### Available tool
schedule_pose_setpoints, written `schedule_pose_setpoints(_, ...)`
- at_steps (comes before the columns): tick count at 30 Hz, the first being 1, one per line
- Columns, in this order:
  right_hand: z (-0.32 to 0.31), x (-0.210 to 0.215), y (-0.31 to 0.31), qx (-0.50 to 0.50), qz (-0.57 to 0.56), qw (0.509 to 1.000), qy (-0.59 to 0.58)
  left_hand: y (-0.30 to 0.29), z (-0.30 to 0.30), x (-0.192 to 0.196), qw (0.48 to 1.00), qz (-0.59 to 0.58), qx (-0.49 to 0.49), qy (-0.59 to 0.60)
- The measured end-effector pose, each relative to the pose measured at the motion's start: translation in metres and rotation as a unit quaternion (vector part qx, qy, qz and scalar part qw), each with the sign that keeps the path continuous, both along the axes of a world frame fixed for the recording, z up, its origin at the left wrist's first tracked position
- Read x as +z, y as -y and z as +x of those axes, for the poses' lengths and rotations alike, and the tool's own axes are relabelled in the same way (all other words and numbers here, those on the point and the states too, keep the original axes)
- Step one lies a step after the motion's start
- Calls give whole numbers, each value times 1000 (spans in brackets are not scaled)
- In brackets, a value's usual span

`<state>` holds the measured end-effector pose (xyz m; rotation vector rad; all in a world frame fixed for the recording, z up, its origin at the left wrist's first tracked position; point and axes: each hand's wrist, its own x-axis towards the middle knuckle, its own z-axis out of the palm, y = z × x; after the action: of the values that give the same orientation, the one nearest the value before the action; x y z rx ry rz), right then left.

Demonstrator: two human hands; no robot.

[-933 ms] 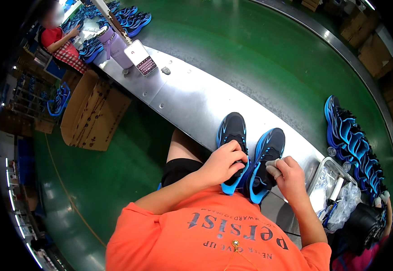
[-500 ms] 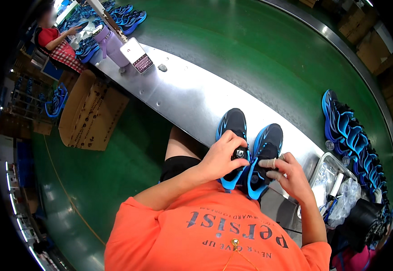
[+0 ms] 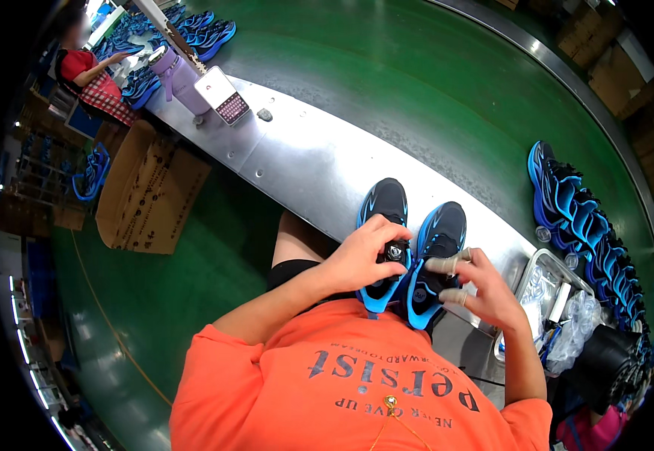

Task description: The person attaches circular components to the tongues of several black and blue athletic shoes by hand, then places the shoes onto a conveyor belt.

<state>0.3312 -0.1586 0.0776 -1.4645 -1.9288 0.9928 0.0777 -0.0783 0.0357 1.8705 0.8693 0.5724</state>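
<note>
A person in an orange shirt sits at a long steel table (image 3: 297,161) with a pair of black-and-blue sneakers side by side at its near edge. The left hand (image 3: 364,259) lies over the left sneaker (image 3: 383,218), fingers curled and pinching a small round dial on its tongue, while the right hand (image 3: 484,289) hovers just right of the right sneaker (image 3: 436,244), taped fingers spread and touching its side. This looks like fastening or checking the closures; finishing would call for a steady fingertip grip on that dial.
</note>
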Motion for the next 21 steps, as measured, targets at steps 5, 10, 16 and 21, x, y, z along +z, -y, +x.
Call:
schedule_pose_setpoints(5, -13, -1, 8, -119, -153, 980, 55, -4, -1, -7, 999, 22, -30, 0)
schedule_pose_setpoints(10, 2, -11, 11, -33, 6, 999, 20, 8, 9, -10, 996, 86, 2, -35)
schedule_pose_setpoints(16, 11, -16, 10, -50, 18, 997, 47, 16, 19, 21, 964, 264, 41, -6)
schedule_pose_setpoints(21, 13, -24, 9, -44, -115, 992, 32, 69, 33, 30, 910, -405, -88, -3)
